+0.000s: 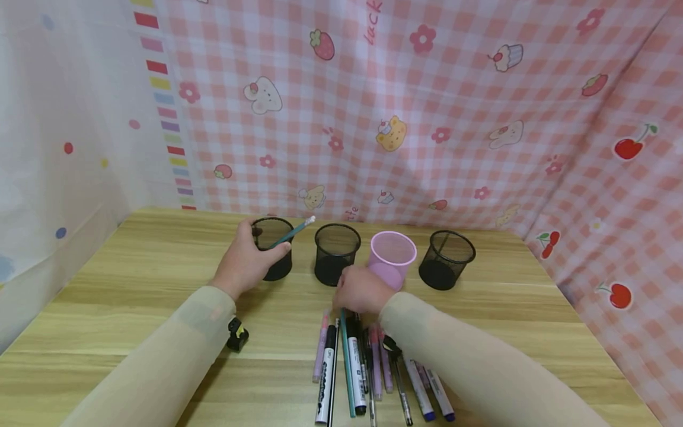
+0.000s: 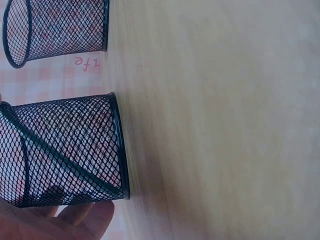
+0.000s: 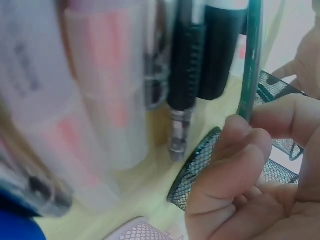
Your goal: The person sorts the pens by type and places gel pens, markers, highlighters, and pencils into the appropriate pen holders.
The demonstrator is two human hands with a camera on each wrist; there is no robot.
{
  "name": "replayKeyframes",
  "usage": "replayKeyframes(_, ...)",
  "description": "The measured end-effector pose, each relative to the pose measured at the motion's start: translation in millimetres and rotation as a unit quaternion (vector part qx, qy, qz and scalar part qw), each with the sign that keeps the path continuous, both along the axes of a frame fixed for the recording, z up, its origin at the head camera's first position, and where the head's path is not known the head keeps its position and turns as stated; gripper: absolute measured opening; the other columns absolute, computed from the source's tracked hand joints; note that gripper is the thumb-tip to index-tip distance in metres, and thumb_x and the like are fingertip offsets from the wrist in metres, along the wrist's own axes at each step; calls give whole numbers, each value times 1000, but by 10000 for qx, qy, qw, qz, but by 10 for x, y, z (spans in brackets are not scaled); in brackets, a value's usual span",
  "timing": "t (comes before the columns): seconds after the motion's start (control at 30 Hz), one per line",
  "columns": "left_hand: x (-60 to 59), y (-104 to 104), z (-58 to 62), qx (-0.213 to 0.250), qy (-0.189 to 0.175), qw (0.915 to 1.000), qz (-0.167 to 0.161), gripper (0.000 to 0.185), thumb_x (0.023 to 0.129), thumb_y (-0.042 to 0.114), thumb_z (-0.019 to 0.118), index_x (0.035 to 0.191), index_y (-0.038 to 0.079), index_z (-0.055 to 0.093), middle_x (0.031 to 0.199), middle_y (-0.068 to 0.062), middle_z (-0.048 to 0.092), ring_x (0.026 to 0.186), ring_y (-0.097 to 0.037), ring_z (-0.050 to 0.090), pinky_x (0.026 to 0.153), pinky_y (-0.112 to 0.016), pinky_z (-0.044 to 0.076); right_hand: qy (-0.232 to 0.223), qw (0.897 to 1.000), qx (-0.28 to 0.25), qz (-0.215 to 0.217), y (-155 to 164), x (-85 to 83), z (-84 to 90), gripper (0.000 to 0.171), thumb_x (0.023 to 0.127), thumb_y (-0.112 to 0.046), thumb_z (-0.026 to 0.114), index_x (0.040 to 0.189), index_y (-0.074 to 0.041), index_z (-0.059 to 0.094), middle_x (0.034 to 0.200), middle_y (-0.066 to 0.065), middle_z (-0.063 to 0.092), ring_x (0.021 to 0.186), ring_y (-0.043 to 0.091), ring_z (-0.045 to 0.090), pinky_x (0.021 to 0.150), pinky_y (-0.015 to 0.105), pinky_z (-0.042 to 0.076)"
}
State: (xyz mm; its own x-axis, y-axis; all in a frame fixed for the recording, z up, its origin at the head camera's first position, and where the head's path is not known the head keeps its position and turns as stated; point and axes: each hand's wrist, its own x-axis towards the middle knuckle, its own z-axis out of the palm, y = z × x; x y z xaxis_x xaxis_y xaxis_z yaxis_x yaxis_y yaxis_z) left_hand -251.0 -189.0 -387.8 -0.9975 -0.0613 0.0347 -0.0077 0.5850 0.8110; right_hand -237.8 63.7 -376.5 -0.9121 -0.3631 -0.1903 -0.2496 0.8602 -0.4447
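Note:
My left hand [image 1: 249, 256] grips the leftmost black mesh cup [image 1: 274, 252], fingers over its rim and thumb on its front. A teal pencil [image 1: 292, 232] leans inside that cup, its tip sticking out to the right. In the left wrist view the same cup [image 2: 70, 150] stands with the pencil [image 2: 55, 160] slanting through it and my fingers [image 2: 65, 220] against its side. My right hand [image 1: 358, 290] rests on the top ends of a row of pens [image 1: 373, 367]. There it pinches a teal pencil [image 3: 250, 60] between thumb and forefinger [image 3: 235, 145]; that pencil [image 1: 347, 362] lies flat in the row.
A second black mesh cup [image 1: 336, 252], a pink cup [image 1: 392, 255] and a third mesh cup [image 1: 445, 258] stand in a line to the right. A small black and yellow object [image 1: 237, 335] lies by my left forearm. Checked cloth walls close in the wooden table [image 1: 133, 279].

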Motion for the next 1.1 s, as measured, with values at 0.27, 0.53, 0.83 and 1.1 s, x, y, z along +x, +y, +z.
replayKeyframes(0.27, 9, 9, 18, -7, 41, 10000, -39, 99, 92, 68, 68, 162, 14, 23, 161, -20, 40, 145, -44, 45, 116, -65, 39, 92, 9946, -871, -564, 70, 35, 105, 12, 85, -14, 76, 93, -11, 67, 86, 2, 67, 78, 18, 61, 68, 28, 50)
replayKeyframes(0.53, 10, 7, 15, -59, -7, 10000, -52, 106, 92, 70, 66, 165, 12, 17, 163, -21, 38, 146, -45, 44, 116, -65, 39, 327, 9771, -1876, -946, 153, 91, 206, 12, 88, -9, 69, 100, -11, 67, 84, 1, 66, 73, 14, 59, 63, 26, 49)
replayKeyframes(0.83, 11, -12, 4, -9, 110, 9999, -64, 99, 93, 67, 68, 163, 12, 23, 160, -21, 40, 143, -43, 46, 116, -64, 40, 700, 9504, -2935, -758, 267, 180, 281, 15, 89, -3, 63, 104, -6, 65, 79, 1, 64, 63, 13, 50, 57, 25, 43)
replayKeyframes(1.1, 8, -10, -4, 22, 146, 9999, -81, 98, 93, 65, 68, 162, 12, 23, 159, -22, 40, 143, -44, 46, 116, -64, 40, 1681, 9158, -3592, -636, 318, 223, 400, 14, 87, 3, 60, 99, -1, 67, 76, 8, 65, 59, 15, 52, 54, 24, 44)
